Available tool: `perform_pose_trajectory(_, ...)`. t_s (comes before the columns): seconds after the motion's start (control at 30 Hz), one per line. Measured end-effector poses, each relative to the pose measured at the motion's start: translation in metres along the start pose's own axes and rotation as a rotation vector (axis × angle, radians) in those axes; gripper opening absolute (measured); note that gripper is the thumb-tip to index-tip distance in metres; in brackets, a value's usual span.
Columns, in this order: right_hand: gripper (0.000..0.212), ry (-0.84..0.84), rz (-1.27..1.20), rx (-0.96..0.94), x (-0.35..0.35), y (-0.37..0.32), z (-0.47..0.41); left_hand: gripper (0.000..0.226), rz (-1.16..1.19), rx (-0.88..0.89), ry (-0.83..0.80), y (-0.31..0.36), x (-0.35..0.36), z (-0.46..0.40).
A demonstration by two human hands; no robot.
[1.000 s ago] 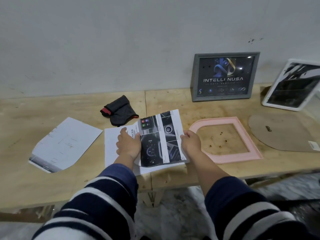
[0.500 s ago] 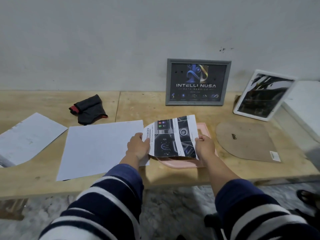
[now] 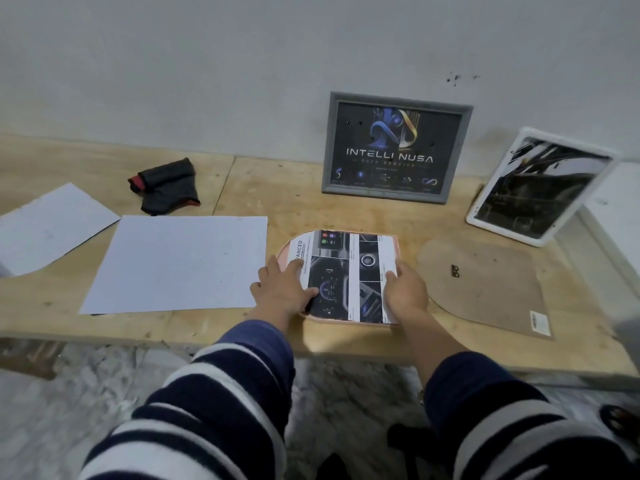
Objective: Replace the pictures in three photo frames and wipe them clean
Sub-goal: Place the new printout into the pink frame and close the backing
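— On the pink frame [image 3: 284, 251], what's new?
— The printed picture [image 3: 346, 275], held above it half a second ago, now lies on it; left hand [image 3: 282, 289] and right hand [image 3: 405, 292] press it flat with relaxed fingers.
— So backing board [image 3: 485, 282] probably goes on next.

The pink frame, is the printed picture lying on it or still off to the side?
On it: the printed picture lies flat over the pink frame, only the frame's edges showing.
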State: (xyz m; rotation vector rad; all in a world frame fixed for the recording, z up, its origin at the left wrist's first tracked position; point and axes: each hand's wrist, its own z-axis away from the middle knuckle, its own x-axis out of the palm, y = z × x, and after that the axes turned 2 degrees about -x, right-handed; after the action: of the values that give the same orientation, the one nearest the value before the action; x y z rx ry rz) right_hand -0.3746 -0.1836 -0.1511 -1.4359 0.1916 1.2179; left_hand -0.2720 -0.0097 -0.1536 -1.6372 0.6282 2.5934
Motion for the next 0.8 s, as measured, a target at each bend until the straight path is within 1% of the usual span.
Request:
perform_pose_trajectory(0.13, 0.053, -0.024, 0.221, -0.049, 0.003, 0.003, -0.002, 0.069, -0.004, -0.024, 0.006, 0.001, 0.006, 0.002)
perform_pose_trajectory(0.2, 0.057, -0.034, 0.272, -0.070, 0.002, 0.003, -0.002, 0.071, -0.010, -0.025, 0.023, 0.003, 0.007, 0.001)
perform_pose_trajectory(0.33, 0.051, -0.030, 0.288, -0.097, 0.003, 0.004, -0.004, 0.073, -0.019, -0.031, 0.018, 0.002, 0.005, -0.001)
perform_pose_trajectory(0.4, 0.046, -0.030, 0.235, -0.097, 0.002, 0.008, -0.003, 0.075, -0.047, -0.036, 0.000, 0.004, 0.004, 0.001)
perform_pose_trajectory(0.5, 0.040, -0.017, 0.162, -0.108, -0.007, 0.012, -0.004, 0.081, -0.098, -0.032, 0.048, 0.017, -0.002, 0.004)
perform_pose_trajectory(0.57, 0.036, -0.011, 0.139, -0.092, -0.016, 0.015, -0.006, 0.081, -0.124, 0.016, 0.065, 0.029, -0.006, 0.005)
perform_pose_trajectory(0.63, 0.034, 0.002, 0.145, -0.056, -0.028, 0.021, -0.008, 0.077, -0.154, 0.084, 0.042, 0.047, -0.006, 0.006)
perform_pose_trajectory(0.8, 0.035, 0.053, 0.145, 0.065, -0.067, 0.053, -0.012, 0.067, -0.101, 0.230, -0.016, 0.102, 0.015, 0.009)
